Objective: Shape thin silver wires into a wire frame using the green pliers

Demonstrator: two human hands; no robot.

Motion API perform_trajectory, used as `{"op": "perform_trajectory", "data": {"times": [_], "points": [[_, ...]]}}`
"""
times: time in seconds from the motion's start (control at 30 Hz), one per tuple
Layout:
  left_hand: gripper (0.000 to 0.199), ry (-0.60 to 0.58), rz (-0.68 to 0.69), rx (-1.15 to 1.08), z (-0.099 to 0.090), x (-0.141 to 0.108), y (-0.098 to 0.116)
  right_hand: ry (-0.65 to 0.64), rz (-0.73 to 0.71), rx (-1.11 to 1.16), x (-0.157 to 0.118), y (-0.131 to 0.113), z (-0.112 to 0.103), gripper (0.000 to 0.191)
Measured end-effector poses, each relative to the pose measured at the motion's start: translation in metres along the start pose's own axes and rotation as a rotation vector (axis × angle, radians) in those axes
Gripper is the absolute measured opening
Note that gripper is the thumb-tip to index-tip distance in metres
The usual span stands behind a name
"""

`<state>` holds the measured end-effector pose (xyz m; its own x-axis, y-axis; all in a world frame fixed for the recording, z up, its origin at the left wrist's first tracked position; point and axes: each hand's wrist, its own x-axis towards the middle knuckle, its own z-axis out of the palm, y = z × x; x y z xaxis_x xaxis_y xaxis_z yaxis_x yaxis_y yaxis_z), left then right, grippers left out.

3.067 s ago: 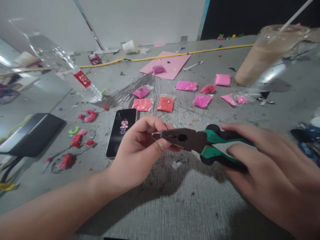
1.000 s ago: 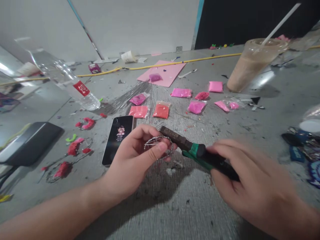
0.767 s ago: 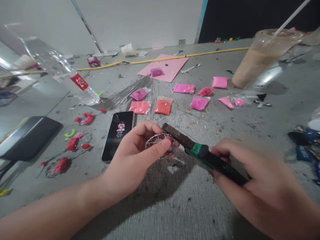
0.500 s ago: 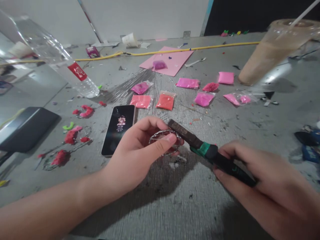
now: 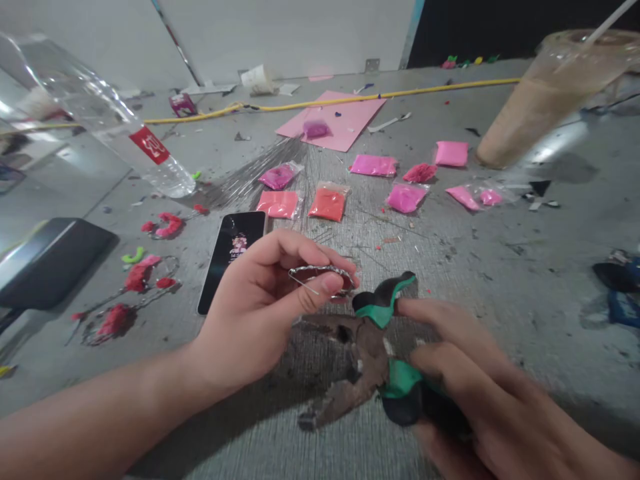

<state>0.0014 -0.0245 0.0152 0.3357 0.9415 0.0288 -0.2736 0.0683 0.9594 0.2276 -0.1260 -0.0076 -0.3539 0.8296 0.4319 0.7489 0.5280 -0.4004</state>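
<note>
Between thumb and fingers, my left hand [image 5: 265,293] pinches a twisted wire ring [image 5: 320,271], with a thin loose wire end sticking out toward the thumb. A pair of pliers [image 5: 373,353] with green and black handles is in my right hand [image 5: 480,380]. Its rusty jaws are spread apart and point left, just below my left hand. The wire ring is outside the jaws. My right fingers lie about the handles, slightly blurred. Close behind my left hand lies a phone [image 5: 223,260] with its screen lit, partly covered by the hand.
Packets of pink and orange clay [image 5: 327,202] lie beyond my hands, beside a bundle of straight wires [image 5: 250,170]. Wire pieces with red clay [image 5: 114,321] sit at left, near a water bottle [image 5: 150,147] and a black device [image 5: 55,263]. A drink cup [image 5: 530,107] stands at right.
The pliers have turned from edge-on to flat and their jaws have opened, moving lower and left. My left hand has tilted the wire ring and shifted slightly left.
</note>
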Motion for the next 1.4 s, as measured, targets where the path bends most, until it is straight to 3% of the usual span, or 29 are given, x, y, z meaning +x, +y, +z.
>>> {"op": "perform_trajectory", "data": {"times": [0.2,0.4,0.5,0.6,1.13,1.4], "points": [[0.017,-0.018,-0.011,-0.004,-0.003,0.003,-0.008,-0.101,0.043,0.033,0.013,0.005,-0.004,0.023],[0.019,0.017,-0.072,-0.021,0.0,0.001,-0.005,-0.172,0.053,0.096,0.014,0.016,0.009,0.037],[0.018,-0.011,-0.085,-0.026,-0.001,0.0,-0.006,-0.246,0.062,0.118,0.017,0.022,0.007,0.048],[0.017,-0.014,-0.126,-0.061,0.0,-0.001,-0.008,-0.28,0.046,0.123,0.021,0.025,0.003,0.048],[0.021,0.089,-0.197,-0.04,0.007,-0.003,0.0,-0.199,0.059,0.144,0.021,0.024,0.002,0.025],[0.019,-0.068,-0.181,-0.144,0.002,0.0,-0.007,-0.059,0.029,-0.017,0.024,0.025,-0.002,0.029]]}}
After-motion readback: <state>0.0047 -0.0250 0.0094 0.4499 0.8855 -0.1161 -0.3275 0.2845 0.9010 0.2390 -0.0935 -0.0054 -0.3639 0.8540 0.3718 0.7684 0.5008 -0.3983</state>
